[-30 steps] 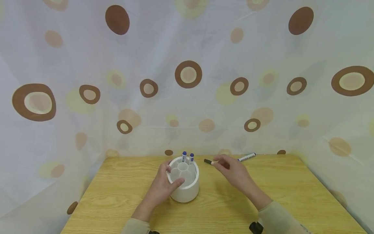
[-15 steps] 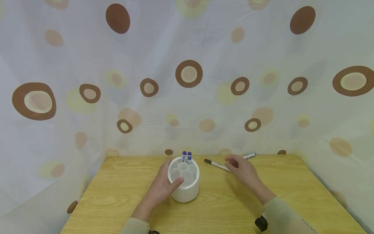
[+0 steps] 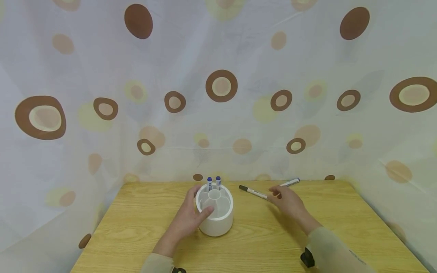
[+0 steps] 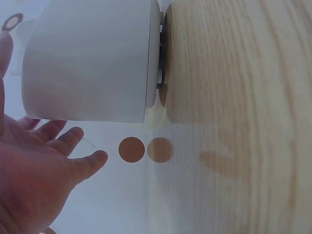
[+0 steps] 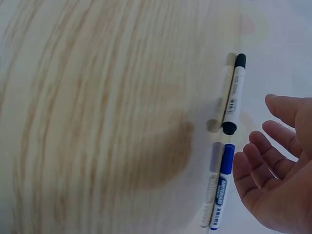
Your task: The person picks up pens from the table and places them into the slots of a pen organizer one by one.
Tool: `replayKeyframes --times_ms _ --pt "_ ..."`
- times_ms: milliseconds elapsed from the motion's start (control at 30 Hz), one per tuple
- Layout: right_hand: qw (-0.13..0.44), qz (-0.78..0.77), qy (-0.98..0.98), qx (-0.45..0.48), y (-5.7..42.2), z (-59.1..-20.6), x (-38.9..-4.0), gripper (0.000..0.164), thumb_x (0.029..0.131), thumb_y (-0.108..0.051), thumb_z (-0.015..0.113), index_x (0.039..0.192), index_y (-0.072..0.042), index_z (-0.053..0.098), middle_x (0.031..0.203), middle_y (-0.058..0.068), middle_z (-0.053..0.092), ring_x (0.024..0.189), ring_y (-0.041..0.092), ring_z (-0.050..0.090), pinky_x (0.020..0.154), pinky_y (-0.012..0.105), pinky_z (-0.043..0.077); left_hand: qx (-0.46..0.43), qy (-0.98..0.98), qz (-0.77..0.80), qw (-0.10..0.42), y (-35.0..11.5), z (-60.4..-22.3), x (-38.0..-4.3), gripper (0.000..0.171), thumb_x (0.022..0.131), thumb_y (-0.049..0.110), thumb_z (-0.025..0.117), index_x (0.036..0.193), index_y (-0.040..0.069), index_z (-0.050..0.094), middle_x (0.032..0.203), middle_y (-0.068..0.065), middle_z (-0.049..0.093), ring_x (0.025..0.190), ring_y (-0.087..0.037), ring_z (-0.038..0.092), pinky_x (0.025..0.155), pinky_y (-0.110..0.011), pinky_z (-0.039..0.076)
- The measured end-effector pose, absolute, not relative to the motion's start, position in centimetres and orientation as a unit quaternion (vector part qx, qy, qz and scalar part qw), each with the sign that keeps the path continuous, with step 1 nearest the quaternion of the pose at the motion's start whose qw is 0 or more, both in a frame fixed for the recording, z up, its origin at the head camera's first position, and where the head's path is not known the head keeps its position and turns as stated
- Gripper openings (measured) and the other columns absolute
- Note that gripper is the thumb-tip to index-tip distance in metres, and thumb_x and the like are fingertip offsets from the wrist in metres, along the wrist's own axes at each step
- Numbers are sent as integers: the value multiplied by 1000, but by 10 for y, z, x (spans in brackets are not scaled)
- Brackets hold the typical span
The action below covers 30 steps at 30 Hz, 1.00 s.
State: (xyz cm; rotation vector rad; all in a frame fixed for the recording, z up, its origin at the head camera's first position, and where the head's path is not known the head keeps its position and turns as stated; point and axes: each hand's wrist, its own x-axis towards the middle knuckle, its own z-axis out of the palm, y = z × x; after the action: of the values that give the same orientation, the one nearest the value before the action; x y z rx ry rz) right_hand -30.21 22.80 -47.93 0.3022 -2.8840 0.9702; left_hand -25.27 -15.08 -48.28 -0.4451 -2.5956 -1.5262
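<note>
The left hand [image 3: 187, 221], its fingertips partly hidden, holds the white pen organizer [image 3: 216, 226] on the counter [image 3: 269, 250]; at three o'clock, the loosely spread right hand [image 3: 288, 202], gripping nothing, hides ends of the black marker [image 3: 254, 192] and blue marker [image 3: 290, 182]

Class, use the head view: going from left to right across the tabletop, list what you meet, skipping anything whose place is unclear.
Left hand → white round organizer → black-capped marker lying on the table → right hand.
</note>
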Motion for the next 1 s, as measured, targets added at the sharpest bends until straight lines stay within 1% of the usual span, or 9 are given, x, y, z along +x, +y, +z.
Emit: replayKeyframes --times_ms 133,367,533,633,767,867,1000 --pt "27 320 -942 100 231 -485 -306 46 106 -18 76 140 10 66 125 25 71 112 42 68 91 59 59 -152 -846 -509 37 -151 -483 -253 94 102 48 80 171 12 26 168 -20 45 155 -48 41 123 -76 30" --pt "14 317 -945 84 234 -501 -316 51 104 -18 77 142 12 63 128 26 70 116 45 69 100 63 57 -152 -847 -509 20 -150 -482 -251 109 99 48 83 175 7 16 174 -25 30 157 -51 35 125 -75 27" --pt "13 304 -949 76 233 -503 -321 48 103 -19 78 139 12 66 123 24 72 116 44 69 102 63 56 -151 -837 -526 0 -150 -482 -251 120 93 43 91 177 11 12 179 -24 23 160 -51 31 126 -75 24" --pt "13 295 -952 76 233 -504 -324 44 103 -19 78 135 10 70 120 22 73 114 43 69 100 63 56 -152 -828 -539 -10 -150 -482 -252 128 88 38 96 178 13 9 180 -21 24 160 -49 31 127 -74 22" --pt "17 283 -956 75 234 -505 -327 34 102 -20 79 125 5 76 115 16 75 110 39 70 97 60 57 -157 -824 -544 -12 -149 -481 -252 134 82 33 101 178 13 8 179 -20 24 160 -48 32 127 -74 21" --pt "20 278 -957 75 235 -507 -328 27 102 -20 80 118 2 78 110 12 75 105 35 71 95 59 58 -162 -823 -544 -10 -149 -481 -252 136 80 30 102 178 12 9 179 -21 25 159 -48 33 128 -73 22" --pt "26 278 -958 73 235 -508 -328 23 102 -20 79 114 1 78 107 10 75 103 33 71 94 58 58 -160 -825 -543 -10 -149 -481 -252 137 79 30 103 178 12 9 178 -21 26 158 -47 34 127 -73 22"
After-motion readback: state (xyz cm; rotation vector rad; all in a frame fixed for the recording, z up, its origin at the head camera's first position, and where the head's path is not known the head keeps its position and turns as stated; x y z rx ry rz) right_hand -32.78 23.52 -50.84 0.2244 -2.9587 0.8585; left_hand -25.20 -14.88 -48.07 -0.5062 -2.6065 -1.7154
